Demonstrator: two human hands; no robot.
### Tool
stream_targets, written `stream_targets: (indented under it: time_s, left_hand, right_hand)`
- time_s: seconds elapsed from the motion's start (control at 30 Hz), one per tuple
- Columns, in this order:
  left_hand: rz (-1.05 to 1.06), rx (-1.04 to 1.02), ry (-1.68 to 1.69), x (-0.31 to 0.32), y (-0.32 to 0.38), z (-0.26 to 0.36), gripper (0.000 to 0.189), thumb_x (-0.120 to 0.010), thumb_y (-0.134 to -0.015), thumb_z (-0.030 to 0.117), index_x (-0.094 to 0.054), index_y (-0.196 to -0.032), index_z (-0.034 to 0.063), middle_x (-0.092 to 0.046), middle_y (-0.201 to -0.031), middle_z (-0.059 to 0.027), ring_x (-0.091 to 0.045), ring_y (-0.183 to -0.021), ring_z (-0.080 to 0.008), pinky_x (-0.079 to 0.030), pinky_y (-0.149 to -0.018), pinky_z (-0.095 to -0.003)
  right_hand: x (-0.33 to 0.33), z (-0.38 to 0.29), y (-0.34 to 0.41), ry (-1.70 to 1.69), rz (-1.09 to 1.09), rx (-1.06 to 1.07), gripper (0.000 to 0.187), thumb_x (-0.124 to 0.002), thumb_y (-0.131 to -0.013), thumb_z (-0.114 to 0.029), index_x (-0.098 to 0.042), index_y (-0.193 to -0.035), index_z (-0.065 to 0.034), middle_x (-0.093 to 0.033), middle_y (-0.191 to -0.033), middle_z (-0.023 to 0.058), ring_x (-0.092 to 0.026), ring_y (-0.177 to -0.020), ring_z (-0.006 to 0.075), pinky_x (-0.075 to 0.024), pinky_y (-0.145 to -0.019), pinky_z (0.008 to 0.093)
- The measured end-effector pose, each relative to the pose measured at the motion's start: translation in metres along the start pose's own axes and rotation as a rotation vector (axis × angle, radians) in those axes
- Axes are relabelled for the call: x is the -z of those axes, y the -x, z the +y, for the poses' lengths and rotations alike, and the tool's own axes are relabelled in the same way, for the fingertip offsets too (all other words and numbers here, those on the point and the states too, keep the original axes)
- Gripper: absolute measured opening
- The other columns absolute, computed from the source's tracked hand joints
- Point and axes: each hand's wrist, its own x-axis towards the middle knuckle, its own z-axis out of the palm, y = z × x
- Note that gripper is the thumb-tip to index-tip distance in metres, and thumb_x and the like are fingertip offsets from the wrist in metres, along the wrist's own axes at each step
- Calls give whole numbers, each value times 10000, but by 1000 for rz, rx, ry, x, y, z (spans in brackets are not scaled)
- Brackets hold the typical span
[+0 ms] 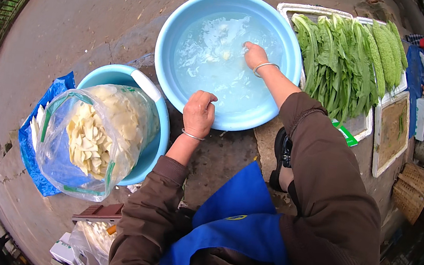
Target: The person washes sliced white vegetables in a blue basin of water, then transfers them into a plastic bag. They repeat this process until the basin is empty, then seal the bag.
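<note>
A large light-blue plastic basin (219, 121) of rippling water (206, 58) stands before me. My right hand (255, 55) is over its right half, fingertips at the water and partly hidden by it. A small pale piece (225, 55) shows in the water left of those fingers. My left hand (199, 114) is at the basin's near-left rim with its fingers curled; whether it grips anything is hidden. To its left, a clear plastic bag (67, 177) of pale sliced vegetable (90, 142) rests in a blue bucket (160, 141) with a white handle.
Leafy lettuce (334, 60) and several bitter melons (387, 55) lie on white foam trays (382, 136) to the right. A wicker basket (413, 191) stands farther right. A blue plastic bag (32, 135) lies beside the bucket. A brown slicer (99, 212) and another filled bag (93, 240) sit lower left.
</note>
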Motion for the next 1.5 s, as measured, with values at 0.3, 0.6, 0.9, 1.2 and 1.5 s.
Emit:
stream_targets:
  time_s: [0.3, 0.6, 0.9, 1.2, 1.5]
  left_hand:
    - [145, -112, -143, -4, 8, -3, 148, -583, -658, -35, -592, -766, 64, -571, -749, -95, -567, -714, -293, -465, -642, -388]
    - [205, -144, -128, -8, 7, -1, 146, -561, -645, -61, -573, -740, 48, -571, -729, -95, -571, -697, -287, -468, -626, -375]
    - [190, -152, -151, -5, 9, -6, 150, -587, -641, -39, -583, -752, 62, -564, -741, -93, -559, -699, -288, -462, -636, -386]
    - [148, -154, -173, -8, 7, -2, 131, -585, -657, -31, -576, -745, 66, -557, -740, -90, -554, -697, -288, -457, -630, -387]
    - [128, -115, -157, -14, 1, 0, 126, -572, -693, -34, -582, -768, 67, -549, -737, -106, -560, -726, -301, -459, -638, -395]
  right_hand:
    - [-76, -105, 5, -1092, -310, -523, 457, -457, -980, -357, -512, -1277, -14, -611, -1139, 160, -598, -1027, 321, -542, -825, 470]
    - [-77, -130, -11, -1787, -638, -462, 392, -430, -996, -437, -586, -985, -77, -607, -885, 109, -615, -806, 275, -567, -724, 467]
    - [14, -136, 17, -1404, -404, -404, 387, -585, -941, -386, -411, -682, -157, -404, -625, -17, -298, -462, 74, -178, -377, 236]
    - [82, -109, 16, -1147, 62, -257, 258, -581, -901, -198, -452, -692, -119, -408, -587, -20, -313, -450, 78, -206, -386, 252]
    - [14, -34, 29, 32, 112, 307, 334, -583, -881, -232, -558, -641, -1, -467, -567, 104, -483, -531, 156, -414, -526, 331]
